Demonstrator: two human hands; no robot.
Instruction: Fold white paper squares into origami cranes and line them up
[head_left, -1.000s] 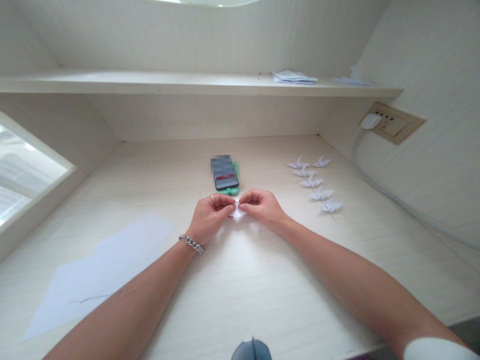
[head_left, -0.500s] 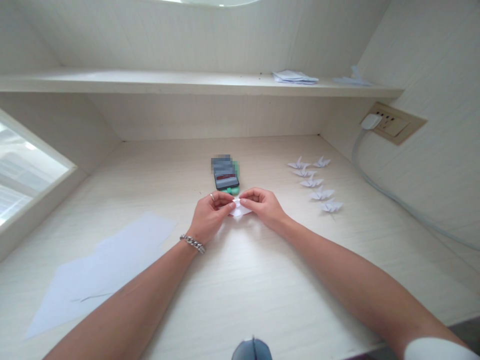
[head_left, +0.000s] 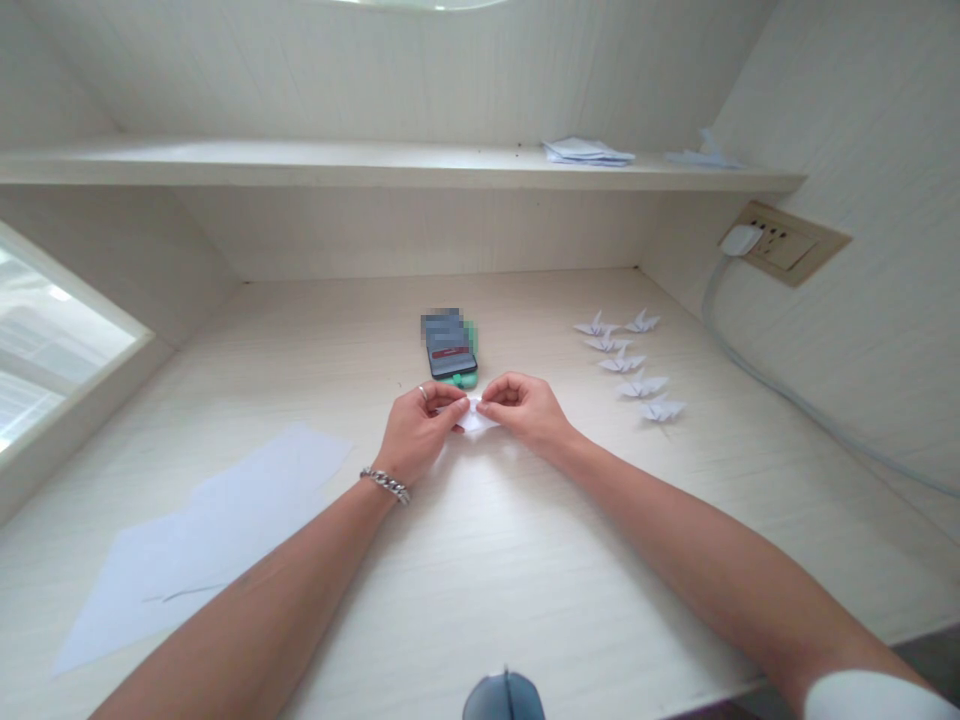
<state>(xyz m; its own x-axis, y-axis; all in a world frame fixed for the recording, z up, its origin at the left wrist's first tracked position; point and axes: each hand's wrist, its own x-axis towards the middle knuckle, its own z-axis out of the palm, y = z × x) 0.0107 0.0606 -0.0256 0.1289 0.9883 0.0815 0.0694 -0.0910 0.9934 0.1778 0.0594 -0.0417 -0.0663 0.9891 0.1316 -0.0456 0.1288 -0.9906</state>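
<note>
A small piece of folded white paper (head_left: 477, 418) is pinched between my two hands over the middle of the desk. My left hand (head_left: 421, 425), with a ring and a chain bracelet at the wrist, grips its left side between thumb and fingers. On the other side, my right hand (head_left: 527, 408) pinches the upper right edge, fingers curled. Both thumbs nearly meet at the paper's top, and the fingers hide part of it. Just beyond my hands lies a phone (head_left: 451, 355) with a green object under it. Several folded paper cranes (head_left: 621, 362) stand to the right.
White paper sheets (head_left: 217, 510) lie at the left, partly under my left forearm. A shelf (head_left: 337, 165) crosses the back, bearing a paper stack (head_left: 587, 152). From the wall socket (head_left: 787, 243) a cable (head_left: 810, 405) runs down the right side. A computer mouse (head_left: 504, 697) sits at the front edge.
My fingertips have shifted slightly on the folded paper, with the right thumb a little further left. The paper stays in both hands; everything else stands as before.
</note>
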